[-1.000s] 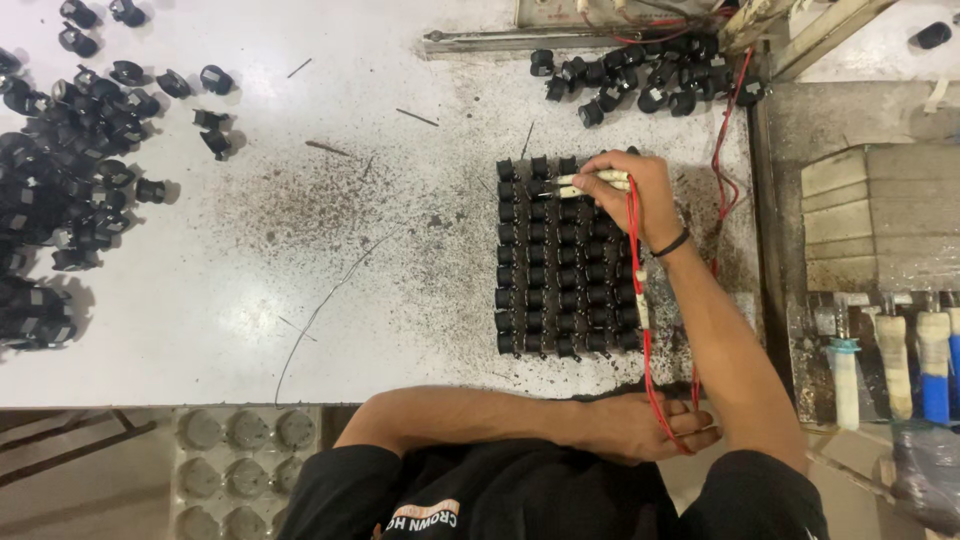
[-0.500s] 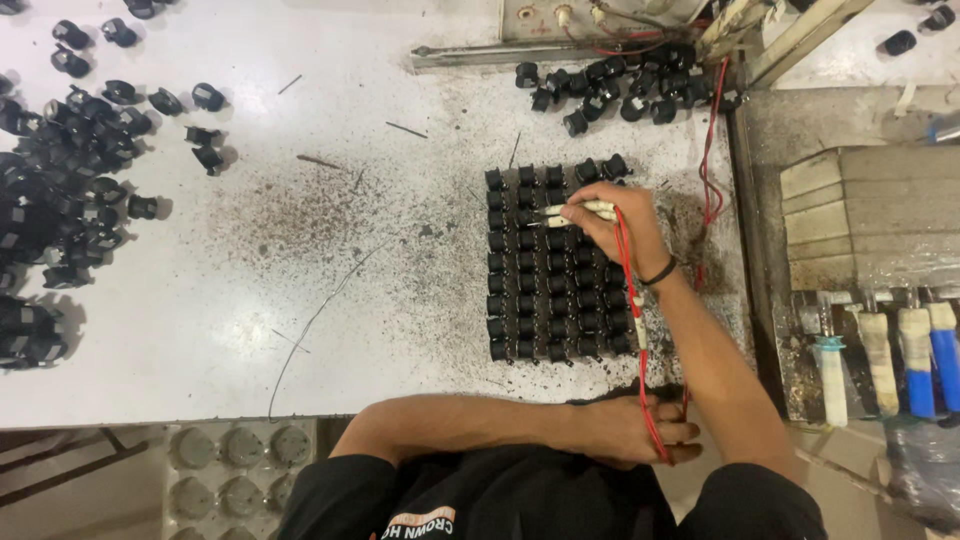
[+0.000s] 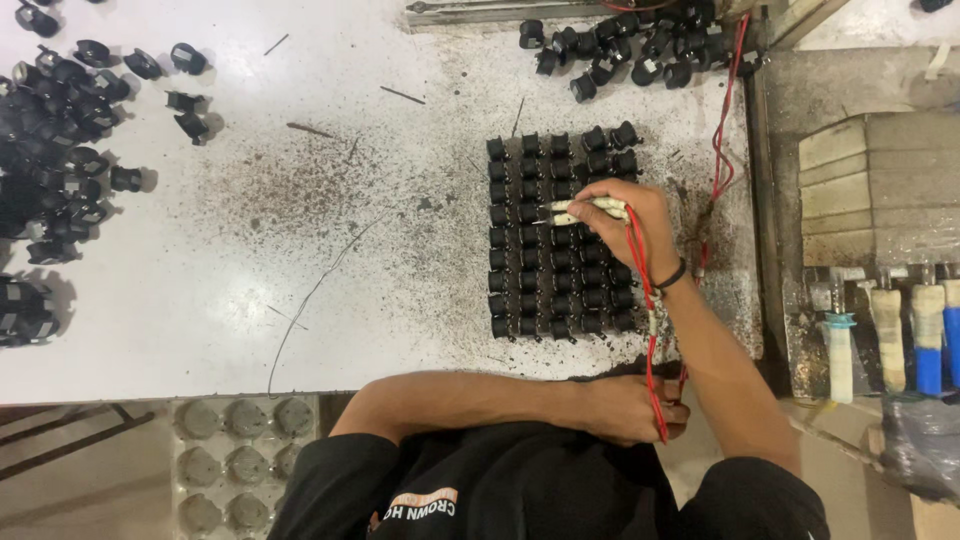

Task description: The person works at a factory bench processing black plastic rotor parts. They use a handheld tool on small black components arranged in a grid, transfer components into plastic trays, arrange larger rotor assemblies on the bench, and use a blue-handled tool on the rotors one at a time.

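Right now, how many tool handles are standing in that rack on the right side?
4 show: a pale blue-collared handle, a cream one, a cream-and-blue one, and a blue one cut by the frame edge. More may lie beyond it.

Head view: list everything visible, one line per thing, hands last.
White speckled worktable: one, centre.
Grid of small black plastic parts: dozens, in rows, centre right.
Loose black parts pile: many, left edge.
Second black parts pile: many, top.
Pale probe pair: two tips, on the grid.
Red wires: from probes toward the table edge.
Grey moulded tray: one, below table.
Right hand: holds probes.
Left hand: at table edge, on red wires.
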Demonstrator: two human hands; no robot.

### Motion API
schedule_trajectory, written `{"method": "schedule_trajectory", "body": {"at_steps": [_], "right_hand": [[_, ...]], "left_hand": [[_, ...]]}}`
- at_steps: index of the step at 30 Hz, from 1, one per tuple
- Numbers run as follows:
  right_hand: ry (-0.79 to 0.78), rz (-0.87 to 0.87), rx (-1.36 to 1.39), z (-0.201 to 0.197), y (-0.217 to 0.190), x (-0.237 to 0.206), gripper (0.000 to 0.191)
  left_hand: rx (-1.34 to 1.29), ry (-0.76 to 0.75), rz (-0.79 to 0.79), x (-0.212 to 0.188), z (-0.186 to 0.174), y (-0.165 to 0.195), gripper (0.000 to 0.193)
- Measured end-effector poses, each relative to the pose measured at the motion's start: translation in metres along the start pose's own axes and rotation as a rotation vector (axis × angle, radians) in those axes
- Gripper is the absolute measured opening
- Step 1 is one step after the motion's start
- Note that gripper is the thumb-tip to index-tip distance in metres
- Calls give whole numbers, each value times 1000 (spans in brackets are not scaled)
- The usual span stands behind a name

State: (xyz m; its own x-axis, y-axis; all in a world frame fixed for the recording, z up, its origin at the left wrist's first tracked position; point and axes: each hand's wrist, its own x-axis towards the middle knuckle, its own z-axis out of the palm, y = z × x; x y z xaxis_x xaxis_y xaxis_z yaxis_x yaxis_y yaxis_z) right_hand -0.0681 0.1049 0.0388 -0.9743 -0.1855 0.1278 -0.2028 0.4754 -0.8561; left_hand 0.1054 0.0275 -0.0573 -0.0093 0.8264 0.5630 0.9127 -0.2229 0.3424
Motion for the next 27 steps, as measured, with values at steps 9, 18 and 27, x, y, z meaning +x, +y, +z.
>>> {"method": "schedule_trajectory", "body": {"at_steps": [9, 18, 27], "right_hand": [[67, -180, -76, -9, -7, -25, 14], [6, -98, -118, 1, -7, -26, 15], [36, -127, -86, -4, -14, -56, 18]], "left_hand": [[-37, -32, -20, -2, 4, 0, 30], [37, -9, 21, 2, -6, 2, 53], [46, -107, -21, 1, -1, 4, 54]]}}
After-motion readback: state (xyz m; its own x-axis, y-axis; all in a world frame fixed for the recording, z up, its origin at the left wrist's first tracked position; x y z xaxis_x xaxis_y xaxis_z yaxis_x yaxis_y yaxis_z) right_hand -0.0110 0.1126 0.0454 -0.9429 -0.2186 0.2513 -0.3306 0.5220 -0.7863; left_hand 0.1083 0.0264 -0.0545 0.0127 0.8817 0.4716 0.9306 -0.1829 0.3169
